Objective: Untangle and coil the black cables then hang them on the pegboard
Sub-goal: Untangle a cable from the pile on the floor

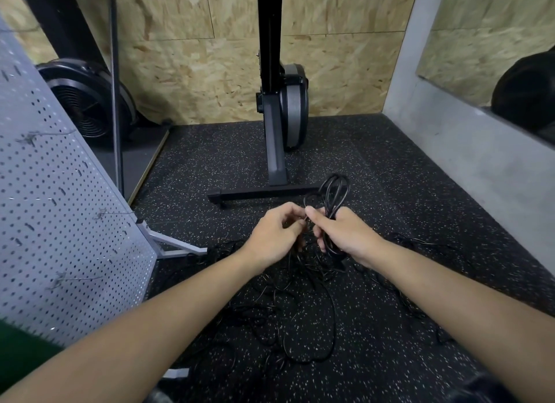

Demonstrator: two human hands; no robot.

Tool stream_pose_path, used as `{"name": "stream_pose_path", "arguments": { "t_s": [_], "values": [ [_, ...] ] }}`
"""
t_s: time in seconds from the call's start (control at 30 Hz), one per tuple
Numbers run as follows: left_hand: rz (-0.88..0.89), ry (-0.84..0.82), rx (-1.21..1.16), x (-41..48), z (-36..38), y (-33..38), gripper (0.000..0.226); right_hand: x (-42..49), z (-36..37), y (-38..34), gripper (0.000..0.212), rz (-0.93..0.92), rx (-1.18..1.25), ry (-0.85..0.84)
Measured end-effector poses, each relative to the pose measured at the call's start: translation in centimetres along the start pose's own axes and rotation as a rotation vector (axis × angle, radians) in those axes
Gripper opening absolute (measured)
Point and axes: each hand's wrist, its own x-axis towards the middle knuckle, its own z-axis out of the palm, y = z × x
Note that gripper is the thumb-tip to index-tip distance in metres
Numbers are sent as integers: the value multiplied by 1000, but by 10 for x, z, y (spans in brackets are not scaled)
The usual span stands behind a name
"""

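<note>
My right hand (345, 236) grips a partly coiled black cable (335, 192), whose loops stick up above the fist. My left hand (277, 231) pinches a strand of the same cable just left of the right thumb. Below both hands a tangle of black cables (300, 318) lies spread on the speckled black floor. The grey pegboard (54, 222) stands tilted at the left, with wire hooks (103, 214) sticking out of it.
A black exercise machine (282, 108) with a floor bar (264, 194) stands ahead against the chipboard wall. A fan-wheel machine (87, 102) and a thin pole (115, 87) are at the left. The pegboard's white foot (177, 246) reaches onto the floor. A grey wall runs along the right.
</note>
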Motion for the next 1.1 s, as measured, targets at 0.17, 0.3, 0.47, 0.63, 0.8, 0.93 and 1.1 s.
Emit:
{"name": "stream_pose_path", "arguments": {
  "t_s": [0.17,0.3,0.47,0.63,0.8,0.93,1.1],
  "values": [
    [24,-28,-171,-7,5,9,22,2,0,2,50,-1,72,20],
    [-54,34,-299,-6,6,13,7,6,0,4,41,-56,83,46],
    [-223,-142,-329,-6,7,13,23,6,0,2,42,-83,-2,101],
    [-366,-456,-318,-8,10,6,13,-1,0,-8,49,-86,-152,144],
    [-411,-634,-291,-13,8,3,12,-3,-2,-9,60,-75,-131,150],
    [-369,-675,-194,-13,10,-3,15,-2,-4,-6,67,-73,-65,149],
    [-207,-631,183,-10,1,-13,10,5,-12,1,70,-82,-29,164]
  ]
}}
